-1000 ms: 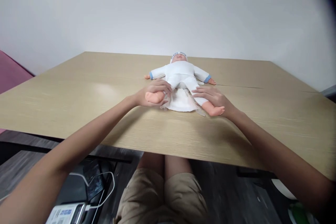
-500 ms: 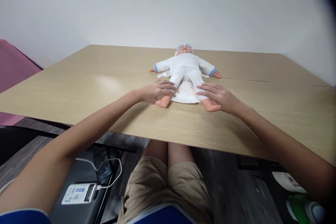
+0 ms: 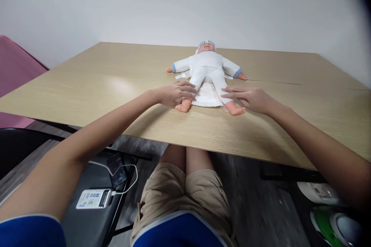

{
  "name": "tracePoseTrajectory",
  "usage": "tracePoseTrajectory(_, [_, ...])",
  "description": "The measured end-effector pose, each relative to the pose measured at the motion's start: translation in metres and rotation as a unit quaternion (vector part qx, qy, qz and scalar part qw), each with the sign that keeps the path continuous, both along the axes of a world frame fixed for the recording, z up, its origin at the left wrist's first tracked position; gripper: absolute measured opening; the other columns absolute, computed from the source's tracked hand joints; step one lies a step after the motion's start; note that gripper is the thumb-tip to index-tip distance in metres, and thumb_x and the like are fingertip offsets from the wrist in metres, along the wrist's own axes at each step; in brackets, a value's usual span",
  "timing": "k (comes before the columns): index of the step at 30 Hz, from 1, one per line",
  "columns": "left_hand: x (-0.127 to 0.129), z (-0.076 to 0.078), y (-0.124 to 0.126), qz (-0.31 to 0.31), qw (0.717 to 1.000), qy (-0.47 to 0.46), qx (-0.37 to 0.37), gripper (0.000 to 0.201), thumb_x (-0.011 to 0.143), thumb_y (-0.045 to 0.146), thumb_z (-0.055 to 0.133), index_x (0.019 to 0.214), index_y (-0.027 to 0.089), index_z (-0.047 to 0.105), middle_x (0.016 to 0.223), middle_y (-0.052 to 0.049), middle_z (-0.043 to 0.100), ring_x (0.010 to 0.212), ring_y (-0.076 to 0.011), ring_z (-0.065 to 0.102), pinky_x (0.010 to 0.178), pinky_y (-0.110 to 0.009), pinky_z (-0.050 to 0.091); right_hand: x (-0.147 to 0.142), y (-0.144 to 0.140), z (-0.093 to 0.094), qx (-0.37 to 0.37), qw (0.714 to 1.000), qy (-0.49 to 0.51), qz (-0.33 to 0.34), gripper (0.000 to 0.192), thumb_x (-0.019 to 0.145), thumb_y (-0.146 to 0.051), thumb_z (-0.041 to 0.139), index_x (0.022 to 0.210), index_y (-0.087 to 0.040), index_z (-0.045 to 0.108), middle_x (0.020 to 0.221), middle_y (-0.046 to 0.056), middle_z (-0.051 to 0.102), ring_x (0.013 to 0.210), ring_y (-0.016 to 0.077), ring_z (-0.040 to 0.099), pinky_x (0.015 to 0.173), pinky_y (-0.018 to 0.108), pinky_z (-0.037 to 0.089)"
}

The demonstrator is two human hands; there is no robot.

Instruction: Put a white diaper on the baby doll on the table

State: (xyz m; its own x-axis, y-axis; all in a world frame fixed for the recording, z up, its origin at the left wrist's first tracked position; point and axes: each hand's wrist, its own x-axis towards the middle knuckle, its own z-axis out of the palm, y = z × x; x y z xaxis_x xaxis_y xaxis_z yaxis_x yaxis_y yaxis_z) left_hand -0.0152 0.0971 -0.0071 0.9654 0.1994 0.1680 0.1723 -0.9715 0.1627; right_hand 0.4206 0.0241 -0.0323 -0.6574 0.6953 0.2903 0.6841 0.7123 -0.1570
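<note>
Before a plain pale wall [image 3: 174,4], on the light wood-grain counter [image 3: 87,92], a white-suited doll [image 3: 207,60] lay face-up over a white padded diaper [image 3: 206,99]. The left hand [image 3: 175,93] and right hand [image 3: 251,98] rested loosely unclenched on its legs, where light, even pressure seemed best; the doll hid the diaper's upper part.

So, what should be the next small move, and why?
Perhaps the left hand and right hand should lift the near end of the diaper up between the legs of the doll, because it lies spread there, its side tabs unfastened.
</note>
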Motion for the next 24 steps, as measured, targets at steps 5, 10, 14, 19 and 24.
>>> tracePoseTrajectory(5, [0.006,0.011,-0.009,0.014,1.000,0.010,-0.025,0.047,0.104,0.028,0.054,0.142,0.028,0.082,0.163,-0.010,0.071,0.157,-0.0383,0.055,0.135,-0.057,0.039,-0.027,-0.016,0.014,-0.037,0.996,0.008,-0.079,0.044,0.114,-0.050,0.052,0.141,-0.032,0.082,0.163,-0.002,0.070,0.147,0.0321,0.073,0.123,0.054,0.063])
tracePoseTrajectory(10, [0.023,0.017,-0.029,0.117,0.992,0.018,-0.034,0.065,0.107,0.068,0.057,0.146,0.018,0.072,0.148,-0.020,0.074,0.143,-0.0437,0.056,0.124,-0.057,0.046,-0.061,-0.040,0.015,-0.030,0.987,-0.039,-0.153,0.081,0.106,-0.080,0.060,0.165,-0.023,0.064,0.166,0.015,0.065,0.136,0.0428,0.074,0.106,0.056,0.065])
tracePoseTrajectory(14, [0.044,0.009,-0.038,0.194,0.981,0.021,-0.012,0.093,0.092,0.087,0.069,0.146,0.011,0.065,0.142,-0.025,0.074,0.139,-0.0479,0.053,0.120,-0.059,0.048,-0.082,-0.050,0.003,0.004,0.977,-0.087,-0.194,0.091,0.107,-0.074,0.064,0.178,-0.021,0.049,0.179,0.019,0.050,0.147,0.0462,0.066,0.106,0.058,0.064])
tracePoseTrajectory(19, [0.059,0.002,-0.041,0.230,0.969,0.055,0.073,0.088,0.090,0.072,0.078,0.148,0.007,0.061,0.138,-0.027,0.072,0.136,-0.0508,0.053,0.113,-0.061,0.051,-0.101,-0.052,-0.012,0.062,0.965,-0.103,-0.234,0.066,0.113,-0.038,0.055,0.174,-0.013,0.056,0.164,0.023,0.060,0.144,0.0417,0.063,0.108,0.053,0.062])
tracePoseTrajectory(24, [0.063,-0.006,-0.050,0.261,0.958,0.059,0.108,0.078,0.094,0.057,0.075,0.150,0.005,0.059,0.147,-0.028,0.067,0.143,-0.0517,0.051,0.114,-0.060,0.051,-0.105,-0.046,-0.019,0.082,0.962,-0.071,-0.251,0.054,0.111,-0.022,0.048,0.160,-0.019,0.071,0.147,0.020,0.068,0.131,0.0369,0.064,0.106,0.048,0.055])
